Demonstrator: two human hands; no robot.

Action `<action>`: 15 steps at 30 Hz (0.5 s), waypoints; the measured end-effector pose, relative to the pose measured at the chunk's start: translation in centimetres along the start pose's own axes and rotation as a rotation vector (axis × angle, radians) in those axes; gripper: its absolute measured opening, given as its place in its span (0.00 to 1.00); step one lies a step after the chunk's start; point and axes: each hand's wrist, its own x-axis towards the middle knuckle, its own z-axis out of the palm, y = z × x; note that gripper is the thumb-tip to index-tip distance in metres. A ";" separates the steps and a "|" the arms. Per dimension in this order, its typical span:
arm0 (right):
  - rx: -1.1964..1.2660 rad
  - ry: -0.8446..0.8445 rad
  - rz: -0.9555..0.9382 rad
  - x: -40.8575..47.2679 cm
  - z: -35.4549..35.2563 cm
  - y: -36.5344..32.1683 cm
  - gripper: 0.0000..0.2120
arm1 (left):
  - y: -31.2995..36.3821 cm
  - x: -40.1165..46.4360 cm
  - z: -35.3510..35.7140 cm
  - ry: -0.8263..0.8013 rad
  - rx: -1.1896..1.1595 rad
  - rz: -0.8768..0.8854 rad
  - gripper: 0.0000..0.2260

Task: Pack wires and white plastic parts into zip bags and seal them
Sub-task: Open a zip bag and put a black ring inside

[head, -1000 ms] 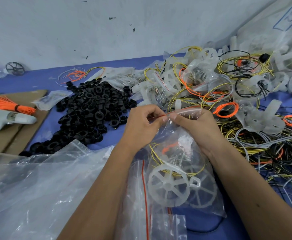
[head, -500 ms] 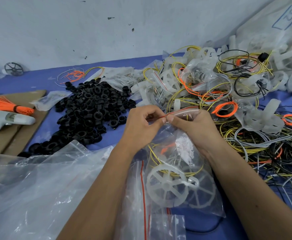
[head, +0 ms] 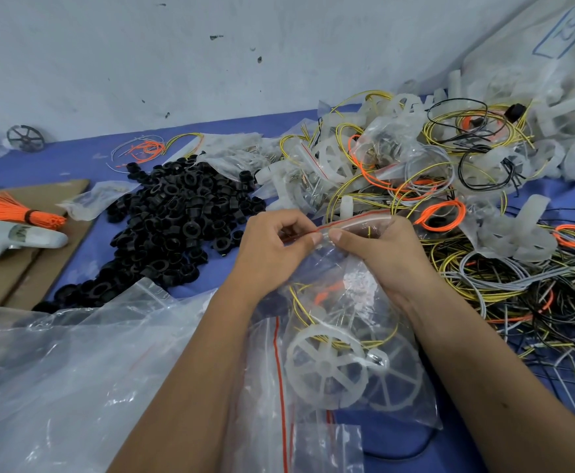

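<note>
Both hands, the left hand (head: 272, 247) and right hand (head: 381, 254), pinch the zip bag (head: 340, 336) mouth above the worktop (head: 74, 162); wires and white wheel (head: 327, 365) are inside, sealing seems unfinished, and loose wires (head: 484, 285) remain.

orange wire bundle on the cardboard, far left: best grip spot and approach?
Judgement: pinch the orange wire bundle at its black tie, the tightest part, coming from above. The strands fan loose toward the left edge, and the white controller crowds the near side.
</note>
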 end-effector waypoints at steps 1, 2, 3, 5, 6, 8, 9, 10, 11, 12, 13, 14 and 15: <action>0.012 -0.006 0.015 0.0 0.0 0.0 0.02 | 0.0 0.0 0.0 0.002 0.007 0.001 0.06; 0.034 -0.020 0.035 0.0 0.0 0.1 0.01 | 0.1 0.0 0.1 0.005 0.014 0.005 0.06; 0.058 -0.041 0.055 0.0 0.0 0.1 0.01 | 0.1 0.0 0.1 0.006 0.012 0.010 0.05; 0.084 -0.070 0.066 -0.1 0.0 0.1 0.02 | 0.3 0.0 0.3 -0.001 -0.011 0.020 0.04; 0.087 -0.069 0.057 -0.1 0.1 0.1 0.03 | 0.3 0.1 0.3 -0.002 -0.021 0.024 0.03; 0.082 -0.061 0.032 -0.2 0.1 0.0 0.03 | 0.2 0.1 0.3 0.005 -0.039 0.016 0.02; 0.080 -0.058 0.024 -0.3 0.1 0.0 0.03 | 0.1 0.1 0.2 0.006 -0.044 0.004 0.02; 0.083 -0.050 0.023 -0.3 0.2 -0.1 0.03 | 0.0 0.1 0.1 0.004 -0.048 -0.013 0.02; 0.092 -0.039 0.024 -0.3 0.2 -0.1 0.02 | -0.1 0.1 0.0 0.001 -0.054 -0.030 0.03; 0.107 -0.022 0.028 -0.3 0.2 -0.1 0.02 | -0.2 0.1 -0.1 -0.004 -0.065 -0.046 0.04; 0.122 0.000 0.035 -0.3 0.2 -0.2 0.04 | -0.3 0.1 -0.2 -0.005 -0.079 -0.059 0.06; 0.133 0.018 0.043 -0.3 0.3 -0.2 0.05 | -0.2 0.1 -0.2 -0.003 -0.095 -0.069 0.07; 0.141 0.031 0.052 -0.3 0.4 -0.2 0.04 | -0.2 0.1 -0.2 0.000 -0.106 -0.076 0.09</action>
